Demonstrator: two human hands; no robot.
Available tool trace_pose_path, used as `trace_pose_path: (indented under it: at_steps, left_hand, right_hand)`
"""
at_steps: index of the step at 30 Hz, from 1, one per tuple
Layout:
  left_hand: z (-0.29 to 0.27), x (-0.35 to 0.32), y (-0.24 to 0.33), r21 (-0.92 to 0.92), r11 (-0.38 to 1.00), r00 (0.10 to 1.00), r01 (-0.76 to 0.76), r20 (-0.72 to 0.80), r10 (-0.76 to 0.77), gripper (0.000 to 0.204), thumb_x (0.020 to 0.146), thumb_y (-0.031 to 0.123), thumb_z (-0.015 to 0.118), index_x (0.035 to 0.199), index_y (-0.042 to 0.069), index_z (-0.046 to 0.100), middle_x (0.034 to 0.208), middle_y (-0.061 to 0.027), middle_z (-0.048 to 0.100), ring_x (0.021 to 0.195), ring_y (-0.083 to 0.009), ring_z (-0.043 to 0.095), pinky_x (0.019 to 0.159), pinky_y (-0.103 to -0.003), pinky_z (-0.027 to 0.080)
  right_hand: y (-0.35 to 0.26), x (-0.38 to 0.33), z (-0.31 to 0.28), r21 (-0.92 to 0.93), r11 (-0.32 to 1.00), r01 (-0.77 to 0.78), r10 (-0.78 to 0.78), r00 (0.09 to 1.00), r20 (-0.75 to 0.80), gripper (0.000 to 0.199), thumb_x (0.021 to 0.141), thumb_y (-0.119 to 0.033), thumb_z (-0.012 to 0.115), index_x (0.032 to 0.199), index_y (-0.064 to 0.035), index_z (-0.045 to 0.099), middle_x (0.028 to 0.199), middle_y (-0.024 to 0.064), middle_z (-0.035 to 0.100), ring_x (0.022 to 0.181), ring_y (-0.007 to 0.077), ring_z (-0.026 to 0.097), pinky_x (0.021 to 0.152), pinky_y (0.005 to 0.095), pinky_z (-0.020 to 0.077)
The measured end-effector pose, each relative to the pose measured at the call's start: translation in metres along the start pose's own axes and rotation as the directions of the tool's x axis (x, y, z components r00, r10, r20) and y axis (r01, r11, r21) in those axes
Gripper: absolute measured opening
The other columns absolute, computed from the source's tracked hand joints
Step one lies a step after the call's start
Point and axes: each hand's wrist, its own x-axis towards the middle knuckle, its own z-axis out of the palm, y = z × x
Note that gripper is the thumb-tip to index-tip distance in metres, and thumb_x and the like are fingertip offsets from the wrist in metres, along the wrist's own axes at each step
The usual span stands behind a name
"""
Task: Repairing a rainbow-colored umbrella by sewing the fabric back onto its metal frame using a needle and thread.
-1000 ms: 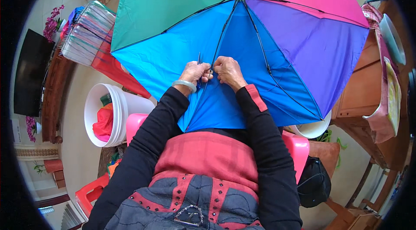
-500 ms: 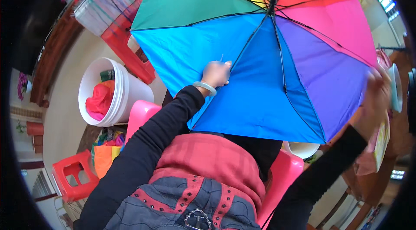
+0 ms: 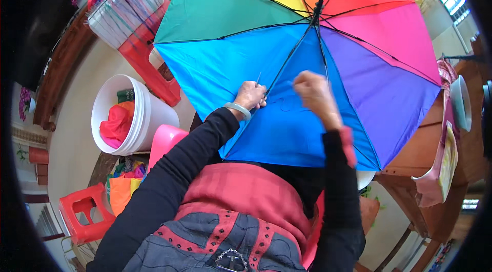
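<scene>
A rainbow umbrella point(image 3: 287, 128) lies spread over my lap, its black ribs and inner side facing me. My left hand point(image 3: 249, 95), with a pale bangle point(image 3: 238, 110) at the wrist, is closed on an umbrella rib point(image 3: 285, 71) at the blue panels. A thin needle-like sliver point(image 3: 259, 76) sticks up beside its fingers. Over the dark blue panel, my right hand point(image 3: 315, 92) is closed and slightly smeared by motion; whatever it pinches is too small to make out. Between the hands, a fine dark thread point(image 3: 281, 102) curls on the blue cloth.
At left stands a white bucket point(image 3: 148, 118) with red and orange cloth inside. Red stools point(image 3: 84, 215) and a clear plastic box point(image 3: 125, 13) are nearby. A wooden table point(image 3: 410, 156) with a cloth point(image 3: 438, 174) and a pale bowl point(image 3: 461, 103) is at right.
My right hand has swung in from the umbrella's right edge to above the blue panel and closed. The left hand stays on the rib. The umbrella has shifted slightly.
</scene>
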Motion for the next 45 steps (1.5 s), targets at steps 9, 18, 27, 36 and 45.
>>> trace_pose_path:
  at_steps: [9, 18, 27, 36, 45]
  left_hand:
    - [-0.001, 0.001, 0.002, 0.015, 1.0, 1.0, -0.009, -0.022, 0.01, 0.021, 0.077, 0.015, 0.047, 0.064, 0.0, 0.052, 0.053, -0.0081, 0.054, 0.04, -0.0132, 0.049, 0.038, -0.025, 0.039]
    - [-0.004, -0.003, 0.005, -0.009, 1.0, 1.0, 0.011, 0.012, -0.011, 0.021, 0.079, 0.017, 0.052, 0.065, 0.002, 0.05, 0.058, -0.0056, 0.052, 0.045, -0.0113, 0.049, 0.04, -0.023, 0.037]
    - [-0.006, -0.001, 0.006, -0.064, 0.998, 0.999, 0.017, 0.049, -0.014, 0.024, 0.079, 0.017, 0.052, 0.061, 0.002, 0.049, 0.055, -0.007, 0.051, 0.044, -0.0129, 0.048, 0.041, -0.024, 0.038]
    - [0.004, -0.003, 0.003, -0.017, 1.0, 0.988, 0.01, -0.154, -0.012, 0.024, 0.08, 0.016, 0.047, 0.069, -0.005, 0.053, 0.061, -0.0125, 0.056, 0.048, -0.0168, 0.055, 0.04, -0.024, 0.042]
    - [-0.002, -0.01, 0.0, -0.185, 0.983, 0.991, -0.01, -0.135, -0.015, 0.026, 0.08, 0.015, 0.046, 0.081, -0.01, 0.05, 0.071, -0.0169, 0.057, 0.052, -0.0197, 0.058, 0.04, -0.024, 0.044]
  right_hand:
    - [0.023, 0.0, 0.09, -0.489, 0.854, -0.178, 0.142, 0.984, -0.109, 0.01, 0.073, -0.013, 0.049, 0.073, -0.0041, 0.054, 0.075, 0.0188, 0.058, 0.072, 0.0334, 0.058, 0.06, 0.043, 0.0467]
    - [0.012, -0.006, 0.087, -0.455, 0.887, -0.081, 0.14, 0.985, 0.097, 0.01, 0.075, -0.01, 0.047, 0.076, -0.0027, 0.054, 0.078, 0.0198, 0.058, 0.073, 0.0349, 0.058, 0.061, 0.0431, 0.0472]
    - [0.036, 0.0, 0.109, -0.295, 0.953, -0.069, 0.052, 0.997, -0.064, 0.01, 0.074, -0.011, 0.049, 0.076, -0.0012, 0.051, 0.076, 0.0217, 0.057, 0.072, 0.0379, 0.057, 0.061, 0.0454, 0.046]
    - [0.023, -0.006, 0.092, -0.359, 0.928, -0.103, 0.106, 0.994, -0.01, 0.015, 0.071, -0.01, 0.055, 0.081, -0.002, 0.048, 0.074, 0.0204, 0.057, 0.073, 0.0368, 0.058, 0.061, 0.0444, 0.0467]
    - [0.016, -0.018, 0.075, -0.316, 0.939, -0.14, 0.171, 0.982, 0.075, 0.025, 0.065, -0.01, 0.062, 0.082, -0.0017, 0.046, 0.078, 0.0207, 0.059, 0.077, 0.0366, 0.058, 0.065, 0.0435, 0.0469]
